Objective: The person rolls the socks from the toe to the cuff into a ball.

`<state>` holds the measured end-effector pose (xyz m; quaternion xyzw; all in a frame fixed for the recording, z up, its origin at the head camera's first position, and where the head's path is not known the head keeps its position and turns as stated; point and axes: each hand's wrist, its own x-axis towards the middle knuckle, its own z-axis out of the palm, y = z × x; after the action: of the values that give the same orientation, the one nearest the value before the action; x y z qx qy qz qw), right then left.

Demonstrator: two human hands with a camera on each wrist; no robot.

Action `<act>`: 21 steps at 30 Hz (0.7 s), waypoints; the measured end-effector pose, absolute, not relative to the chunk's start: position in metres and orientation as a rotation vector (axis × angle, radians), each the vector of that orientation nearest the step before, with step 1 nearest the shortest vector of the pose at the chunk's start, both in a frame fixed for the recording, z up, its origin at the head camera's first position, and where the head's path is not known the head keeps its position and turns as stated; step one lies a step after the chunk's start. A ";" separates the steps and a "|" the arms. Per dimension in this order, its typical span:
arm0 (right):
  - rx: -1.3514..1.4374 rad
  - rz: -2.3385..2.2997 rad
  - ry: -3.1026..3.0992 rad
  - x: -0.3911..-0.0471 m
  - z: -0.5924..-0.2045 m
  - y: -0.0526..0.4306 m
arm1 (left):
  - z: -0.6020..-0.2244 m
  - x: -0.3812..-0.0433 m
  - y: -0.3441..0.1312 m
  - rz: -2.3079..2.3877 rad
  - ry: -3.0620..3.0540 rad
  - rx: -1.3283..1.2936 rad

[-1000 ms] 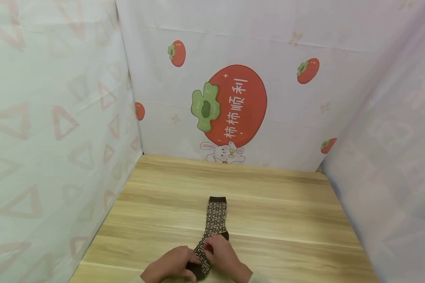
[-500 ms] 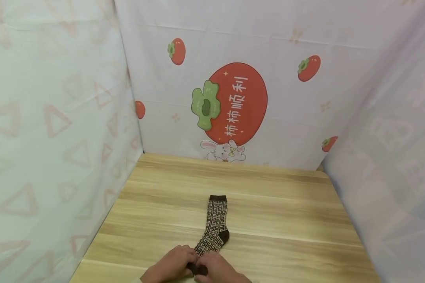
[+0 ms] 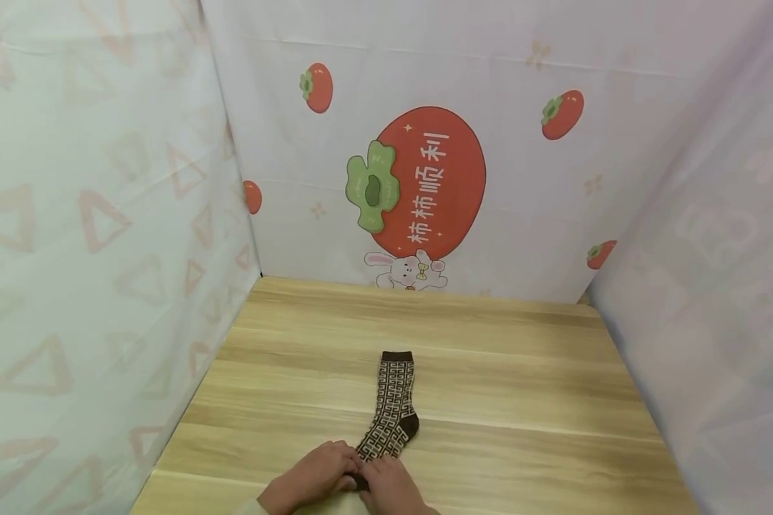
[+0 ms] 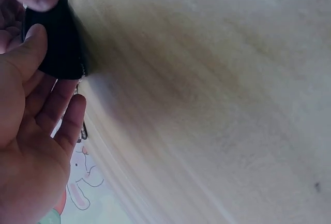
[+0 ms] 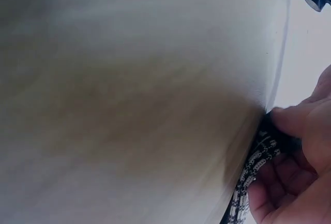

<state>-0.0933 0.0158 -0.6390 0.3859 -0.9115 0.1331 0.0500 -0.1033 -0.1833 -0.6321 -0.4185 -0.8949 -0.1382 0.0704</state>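
Note:
A dark brown sock (image 3: 394, 400) with a pale maze-like pattern lies on the wooden table, its plain cuff pointing away from me and its dark heel to the right. Both hands are at its near end. My left hand (image 3: 321, 472) pinches the dark toe (image 4: 61, 48) between thumb and fingers, as the left wrist view shows. Close beside it, my right hand (image 3: 391, 486) grips the same end, with its thumb over the dark part and its fingers against the patterned knit (image 5: 253, 164). In the head view the hands cover most of the toe.
The light wood table (image 3: 528, 400) spreads around the sock. Behind it hangs a white cloth wall (image 3: 515, 236) printed with persimmons and a rabbit. Pale cloth walls stand on the left (image 3: 103, 286) and the right (image 3: 702, 286).
My right hand has moved down from the sock's foot to the toe, beside the left hand, and the heel now shows. The toe end has been lifted into both hands' grip.

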 end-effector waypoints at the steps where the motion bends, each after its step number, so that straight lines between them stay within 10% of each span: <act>1: 1.167 0.417 -2.769 -0.093 -0.639 0.016 | -0.632 -0.103 -0.183 -0.419 -2.689 -1.261; 21: 0.846 0.770 -2.903 -0.093 -0.634 0.014 | -0.616 -0.117 -0.160 -0.366 -3.025 -0.988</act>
<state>-0.0928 0.0144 -0.6340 0.2712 -0.9303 0.2468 0.0104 -0.1168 -0.1602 -0.6158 -0.3083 -0.9439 -0.1143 -0.0309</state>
